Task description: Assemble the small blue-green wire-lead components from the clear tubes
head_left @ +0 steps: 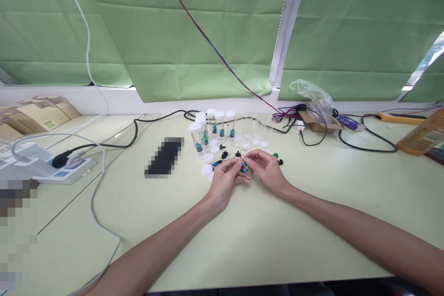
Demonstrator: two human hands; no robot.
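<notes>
Over the middle of the table, my left hand [226, 179] and my right hand [268, 172] meet, fingertips pinched round a small shiny blue part [244, 167]. My fingers cover much of it, so its exact kind is hard to make out. Just beyond stand several clear tubes with white caps [219, 115], holding small blue or green pieces with thin stems. Several clear tubes without caps [255, 125] stand to their right. White round caps [207, 169] and small black pieces [225, 154] lie close by my left hand. A green piece [275, 155] lies behind my right hand.
At left are a power strip [64, 173] with plugs and a white cable [93, 203], plus cardboard pieces [45, 113]. A blurred dark object [164, 157] lies left of the tubes. An open box [319, 122], black cable [360, 149] and orange bottle [423, 134] are at right.
</notes>
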